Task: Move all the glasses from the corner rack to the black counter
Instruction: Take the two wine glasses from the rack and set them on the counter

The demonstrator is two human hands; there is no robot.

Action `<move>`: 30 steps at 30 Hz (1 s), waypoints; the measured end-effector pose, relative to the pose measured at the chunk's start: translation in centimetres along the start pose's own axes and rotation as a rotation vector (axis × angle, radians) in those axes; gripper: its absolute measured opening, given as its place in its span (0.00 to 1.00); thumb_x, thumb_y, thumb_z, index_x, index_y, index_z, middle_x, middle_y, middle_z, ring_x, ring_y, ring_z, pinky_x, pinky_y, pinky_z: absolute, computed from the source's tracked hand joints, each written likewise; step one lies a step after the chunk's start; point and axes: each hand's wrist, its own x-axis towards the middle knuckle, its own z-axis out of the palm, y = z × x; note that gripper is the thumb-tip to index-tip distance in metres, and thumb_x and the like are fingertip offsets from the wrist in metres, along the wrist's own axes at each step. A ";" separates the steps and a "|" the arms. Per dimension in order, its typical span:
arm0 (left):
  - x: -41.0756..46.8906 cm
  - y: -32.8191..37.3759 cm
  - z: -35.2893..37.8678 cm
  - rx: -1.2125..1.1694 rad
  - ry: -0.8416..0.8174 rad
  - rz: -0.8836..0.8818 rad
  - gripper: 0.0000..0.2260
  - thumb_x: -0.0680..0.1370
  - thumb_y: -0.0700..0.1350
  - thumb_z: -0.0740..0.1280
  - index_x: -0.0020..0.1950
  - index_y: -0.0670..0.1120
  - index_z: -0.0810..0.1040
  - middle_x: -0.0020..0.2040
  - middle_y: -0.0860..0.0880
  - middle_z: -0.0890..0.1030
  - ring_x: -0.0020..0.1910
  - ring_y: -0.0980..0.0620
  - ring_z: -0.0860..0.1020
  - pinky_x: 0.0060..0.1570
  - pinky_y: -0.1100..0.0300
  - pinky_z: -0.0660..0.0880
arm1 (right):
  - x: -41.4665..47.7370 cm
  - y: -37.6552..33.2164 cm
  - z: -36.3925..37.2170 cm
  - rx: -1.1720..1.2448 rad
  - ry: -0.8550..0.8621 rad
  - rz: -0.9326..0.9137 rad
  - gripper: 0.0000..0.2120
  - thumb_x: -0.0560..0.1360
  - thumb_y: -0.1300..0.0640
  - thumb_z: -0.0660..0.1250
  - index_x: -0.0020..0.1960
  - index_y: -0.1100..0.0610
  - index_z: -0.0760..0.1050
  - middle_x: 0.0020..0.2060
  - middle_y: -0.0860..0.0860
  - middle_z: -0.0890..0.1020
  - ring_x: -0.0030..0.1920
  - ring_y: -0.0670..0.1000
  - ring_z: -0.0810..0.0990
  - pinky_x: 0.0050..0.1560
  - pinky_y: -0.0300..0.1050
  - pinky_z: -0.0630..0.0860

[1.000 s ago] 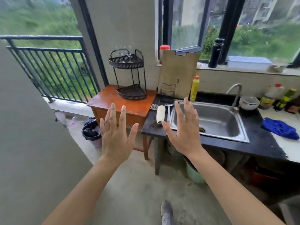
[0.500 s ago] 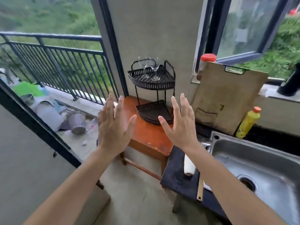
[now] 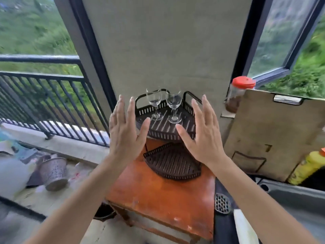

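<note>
Two clear stemmed glasses stand upright on the top shelf of the black two-tier corner rack (image 3: 159,132): the left glass (image 3: 154,103) and the right glass (image 3: 173,105). The rack's lower shelf holds nothing. The rack stands on an orange wooden table (image 3: 158,196) against the wall. My left hand (image 3: 124,132) is raised, fingers spread, just left of the rack's top shelf. My right hand (image 3: 204,132) is raised the same way just right of it. Neither hand touches a glass. A strip of the black counter (image 3: 223,224) shows at the lower right.
A wooden cutting board (image 3: 274,134) leans at the right, with a red-lidded jar (image 3: 237,94) behind it and a yellow bottle (image 3: 306,168) beside it. A sink strainer (image 3: 222,203) and a white roll (image 3: 243,226) lie on the counter. A balcony railing (image 3: 44,95) stands at left.
I have come much closer to the rack. Both open hands have risen and now flank its top shelf; the sink has slid out of view to the right.
</note>
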 end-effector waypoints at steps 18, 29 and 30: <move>14.7 -6.1 10.5 -0.512 -0.264 0.296 0.29 0.80 0.59 0.60 0.75 0.42 0.65 0.67 0.45 0.74 0.63 0.49 0.75 0.59 0.53 0.73 | 10.1 0.6 7.2 0.198 -0.113 0.438 0.47 0.75 0.38 0.69 0.83 0.49 0.44 0.76 0.43 0.67 0.70 0.42 0.72 0.72 0.49 0.71; 13.7 -5.8 10.1 -0.755 -0.444 -0.055 0.38 0.73 0.67 0.65 0.78 0.55 0.56 0.63 0.52 0.79 0.59 0.51 0.81 0.62 0.50 0.76 | 10.1 0.4 6.7 0.458 -0.129 0.474 0.29 0.74 0.50 0.76 0.70 0.45 0.66 0.60 0.40 0.78 0.53 0.41 0.84 0.57 0.48 0.82; 13.7 -5.8 10.0 -0.806 -0.449 -0.097 0.36 0.72 0.69 0.66 0.76 0.57 0.60 0.62 0.56 0.79 0.58 0.49 0.81 0.61 0.46 0.77 | 10.0 0.2 6.6 0.464 -0.106 0.487 0.31 0.73 0.50 0.77 0.71 0.46 0.66 0.60 0.40 0.78 0.52 0.40 0.84 0.57 0.47 0.82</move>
